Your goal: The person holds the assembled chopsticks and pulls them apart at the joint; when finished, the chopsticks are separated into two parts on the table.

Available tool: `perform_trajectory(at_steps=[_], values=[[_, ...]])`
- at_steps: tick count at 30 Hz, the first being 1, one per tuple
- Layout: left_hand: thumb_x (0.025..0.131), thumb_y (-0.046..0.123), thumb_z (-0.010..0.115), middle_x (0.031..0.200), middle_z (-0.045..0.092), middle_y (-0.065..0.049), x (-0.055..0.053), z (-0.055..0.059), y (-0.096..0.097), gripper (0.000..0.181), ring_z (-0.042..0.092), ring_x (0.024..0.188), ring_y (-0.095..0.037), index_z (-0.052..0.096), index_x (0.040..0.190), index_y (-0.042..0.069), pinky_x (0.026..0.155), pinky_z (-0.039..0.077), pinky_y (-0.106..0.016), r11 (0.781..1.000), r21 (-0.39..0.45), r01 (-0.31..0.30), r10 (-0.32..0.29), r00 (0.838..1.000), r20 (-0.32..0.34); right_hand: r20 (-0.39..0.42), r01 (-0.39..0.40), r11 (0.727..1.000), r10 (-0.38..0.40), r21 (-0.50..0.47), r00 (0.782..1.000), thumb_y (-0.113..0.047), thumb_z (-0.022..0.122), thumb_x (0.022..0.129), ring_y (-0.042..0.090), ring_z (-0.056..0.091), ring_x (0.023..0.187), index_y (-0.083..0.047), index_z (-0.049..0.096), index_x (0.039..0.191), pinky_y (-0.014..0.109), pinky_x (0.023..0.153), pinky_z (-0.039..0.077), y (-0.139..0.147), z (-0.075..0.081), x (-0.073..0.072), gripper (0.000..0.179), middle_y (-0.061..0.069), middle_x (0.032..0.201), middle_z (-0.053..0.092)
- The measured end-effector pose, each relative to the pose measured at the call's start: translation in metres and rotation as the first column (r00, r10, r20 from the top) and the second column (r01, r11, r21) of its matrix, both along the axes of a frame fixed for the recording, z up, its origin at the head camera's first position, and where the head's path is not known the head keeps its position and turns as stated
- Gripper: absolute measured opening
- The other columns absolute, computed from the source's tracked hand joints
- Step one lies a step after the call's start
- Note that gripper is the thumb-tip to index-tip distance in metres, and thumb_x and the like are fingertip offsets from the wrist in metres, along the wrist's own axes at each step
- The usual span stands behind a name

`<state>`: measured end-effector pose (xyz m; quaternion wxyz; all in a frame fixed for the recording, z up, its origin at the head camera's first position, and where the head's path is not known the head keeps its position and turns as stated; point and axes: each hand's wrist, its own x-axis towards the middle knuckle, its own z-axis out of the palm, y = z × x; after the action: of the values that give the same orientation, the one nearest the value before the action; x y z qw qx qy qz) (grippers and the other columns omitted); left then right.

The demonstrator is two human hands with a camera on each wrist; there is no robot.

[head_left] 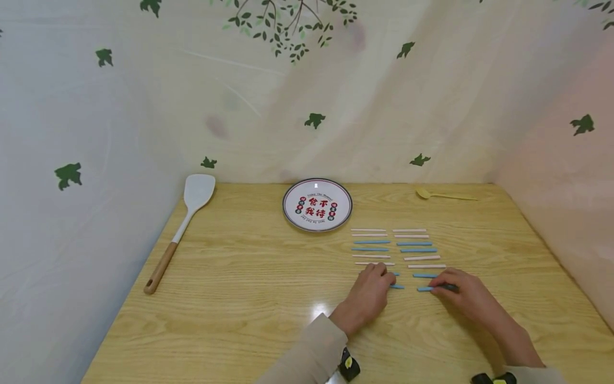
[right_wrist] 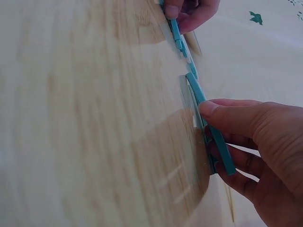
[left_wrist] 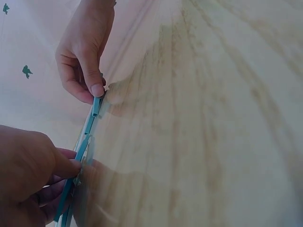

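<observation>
My left hand [head_left: 366, 293] pinches a blue stick [left_wrist: 61, 205] between thumb and fingers, low over the table; in the head view the fingers cover most of it. To its right, my right hand [head_left: 467, 293] pinches another blue stick [right_wrist: 222, 151], whose left end pokes out past the fingertips. The two held sticks lie nearly end to end with a short gap between them. Just beyond each hand is one more blue stick, the right one [head_left: 424, 276] partly covered by fingers. Farther back, pale pink sticks [head_left: 424, 258] and blue sticks [head_left: 418, 250] lie in two columns of paired rows.
A round white plate [head_left: 316, 185] with red and dark lettering stands at the back of the wooden table [head_left: 230, 320]. On the left lies a white spatula [head_left: 199, 190] with a wooden handle. A small yellow spoon [head_left: 423, 193] lies at the back right. Patterned cloth surrounds the table.
</observation>
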<state>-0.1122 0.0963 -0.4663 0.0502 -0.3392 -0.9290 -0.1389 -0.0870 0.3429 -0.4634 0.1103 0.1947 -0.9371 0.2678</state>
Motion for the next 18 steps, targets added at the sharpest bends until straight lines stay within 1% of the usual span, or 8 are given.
perform_trajectory(at_steps=[3, 9, 12, 15, 18], values=[[0.092, 0.009, 0.058, 0.099, 0.056, 0.005, -0.001, -0.001, 0.000, 0.023, 0.052, 0.092, -0.012, 0.069, 0.108, 0.020, 0.084, 0.044, -0.023, 1.000, 0.007, 0.001, -0.001, 1.000, -0.010, -0.012, -0.004, 1.000, 0.004, 0.004, 1.000, -0.003, 0.079, 0.073, -0.006, 0.051, 0.074, -0.024, 0.071, 0.082, 0.020, 0.061, 0.044, 0.000, 0.000, 0.000, 0.024, -0.013, 0.083, 0.062], [0.093, 0.010, 0.057, 0.099, 0.056, 0.005, -0.001, 0.000, 0.002, 0.022, 0.052, 0.093, -0.012, 0.069, 0.108, 0.021, 0.085, 0.043, -0.023, 1.000, -0.004, -0.002, 0.002, 1.000, -0.023, -0.044, -0.008, 1.000, 0.009, 0.022, 0.999, -0.001, 0.080, 0.070, -0.003, 0.053, 0.076, -0.023, 0.071, 0.081, 0.021, 0.062, 0.046, 0.001, 0.000, -0.001, 0.026, -0.011, 0.084, 0.063], [0.095, 0.015, 0.056, 0.098, 0.055, 0.005, 0.000, 0.002, 0.000, 0.020, 0.051, 0.089, -0.011, 0.068, 0.109, 0.021, 0.080, 0.043, -0.023, 1.000, -0.012, -0.012, 0.012, 0.998, -0.057, -0.055, -0.005, 0.999, 0.007, 0.036, 0.998, -0.002, 0.080, 0.070, -0.003, 0.054, 0.076, -0.023, 0.071, 0.082, 0.021, 0.063, 0.047, 0.000, 0.001, 0.000, 0.025, -0.011, 0.084, 0.063], [0.097, 0.023, 0.055, 0.097, 0.054, 0.005, 0.002, 0.008, -0.009, 0.017, 0.048, 0.086, -0.011, 0.068, 0.109, 0.021, 0.075, 0.041, -0.022, 0.999, 0.020, -0.033, 0.035, 0.996, -0.083, -0.041, 0.021, 0.999, -0.019, 0.044, 0.999, -0.008, 0.078, 0.076, -0.003, 0.055, 0.078, -0.022, 0.072, 0.085, 0.023, 0.065, 0.048, 0.001, 0.007, 0.001, 0.019, -0.012, 0.086, 0.064], [0.096, 0.029, 0.056, 0.096, 0.054, 0.004, 0.002, 0.021, -0.026, 0.019, 0.048, 0.086, -0.011, 0.068, 0.107, 0.019, 0.074, 0.041, -0.023, 0.993, 0.098, -0.070, 0.079, 0.993, -0.091, -0.018, 0.081, 0.995, -0.080, 0.050, 0.997, -0.015, 0.073, 0.084, 0.005, 0.059, 0.082, -0.019, 0.072, 0.091, 0.027, 0.068, 0.050, 0.005, 0.019, 0.000, 0.008, -0.009, 0.091, 0.066]])
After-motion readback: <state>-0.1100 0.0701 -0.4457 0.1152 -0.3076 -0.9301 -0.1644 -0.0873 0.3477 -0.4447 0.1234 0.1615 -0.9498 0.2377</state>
